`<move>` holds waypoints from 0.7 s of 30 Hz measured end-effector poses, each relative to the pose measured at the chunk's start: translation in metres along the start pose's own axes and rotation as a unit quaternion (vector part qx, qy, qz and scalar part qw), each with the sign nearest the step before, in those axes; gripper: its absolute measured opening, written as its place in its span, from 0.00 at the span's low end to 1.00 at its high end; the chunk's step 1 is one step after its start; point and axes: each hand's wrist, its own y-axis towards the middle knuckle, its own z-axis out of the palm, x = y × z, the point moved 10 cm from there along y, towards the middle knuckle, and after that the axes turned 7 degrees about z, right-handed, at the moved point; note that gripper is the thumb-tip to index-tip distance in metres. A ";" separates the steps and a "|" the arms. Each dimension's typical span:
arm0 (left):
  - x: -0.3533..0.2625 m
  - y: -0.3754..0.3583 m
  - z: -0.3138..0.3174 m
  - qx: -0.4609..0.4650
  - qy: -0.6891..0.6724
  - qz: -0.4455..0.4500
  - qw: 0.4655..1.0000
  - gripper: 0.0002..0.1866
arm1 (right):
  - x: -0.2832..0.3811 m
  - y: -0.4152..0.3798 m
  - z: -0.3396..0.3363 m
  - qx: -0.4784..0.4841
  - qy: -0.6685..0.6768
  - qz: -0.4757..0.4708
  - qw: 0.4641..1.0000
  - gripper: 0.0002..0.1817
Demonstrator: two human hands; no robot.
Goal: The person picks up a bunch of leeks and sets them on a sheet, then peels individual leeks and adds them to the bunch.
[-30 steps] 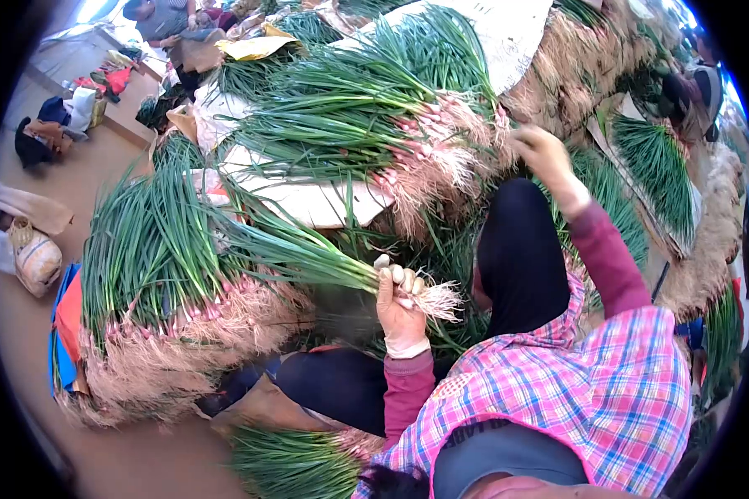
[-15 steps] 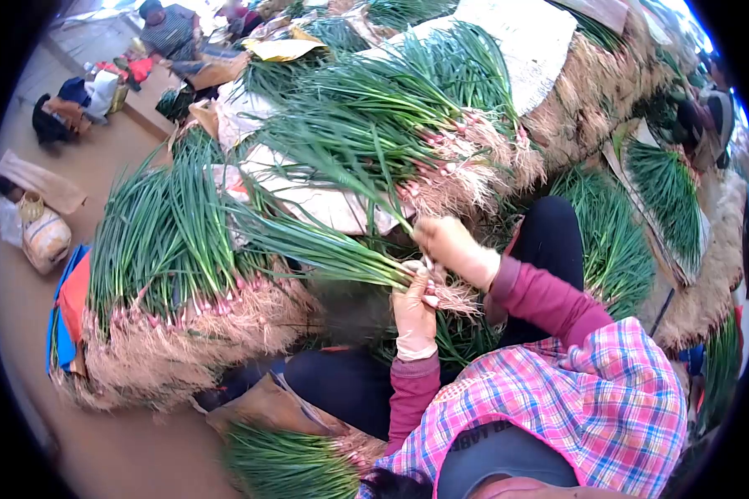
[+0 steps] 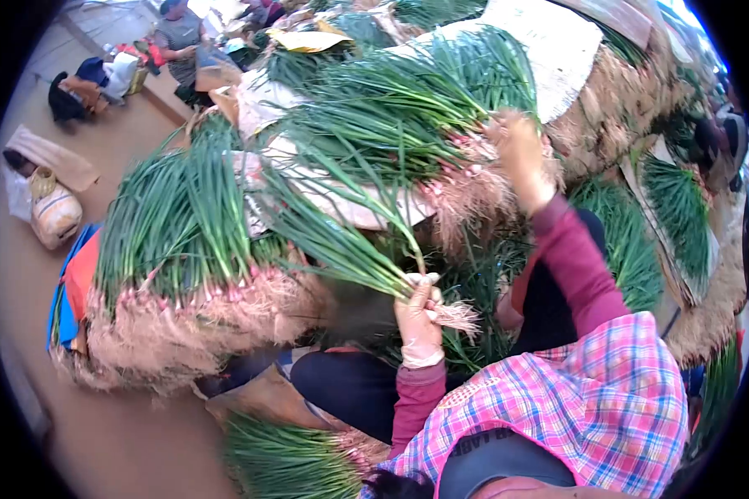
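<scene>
My left hand [image 3: 418, 320] is closed around a small bunch of green onions [image 3: 341, 249], roots right, above my dark lap [image 3: 341, 384]. My right hand [image 3: 520, 154] reaches into the upper pile [image 3: 408, 116]; whether it pinches a stalk I cannot tell. A large rooted heap [image 3: 175, 249] crowds the left, a stack [image 3: 674, 200] the right. Bare floor [image 3: 33, 324] lies far left, where 1 bag [image 3: 54, 218] sits.

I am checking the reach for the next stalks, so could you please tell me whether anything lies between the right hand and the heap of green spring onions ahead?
Nothing visible does: the right hand is already at the rooty pink ends of the heap of green spring onions, while the left hand grips a separate small bunch of spring onions.
</scene>
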 end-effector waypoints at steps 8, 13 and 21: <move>-0.002 0.006 0.011 0.007 -0.009 -0.016 1.000 0.14 | 0.019 -0.027 0.041 0.422 0.471 0.338 0.697 0.06; 0.026 0.018 -0.008 0.022 -0.036 -0.019 0.999 0.11 | 0.092 -0.195 0.022 0.330 0.433 0.065 0.836 0.09; 0.020 0.001 0.001 0.017 0.007 -0.023 1.000 0.10 | 0.085 -0.200 0.069 0.438 0.544 0.408 0.588 0.06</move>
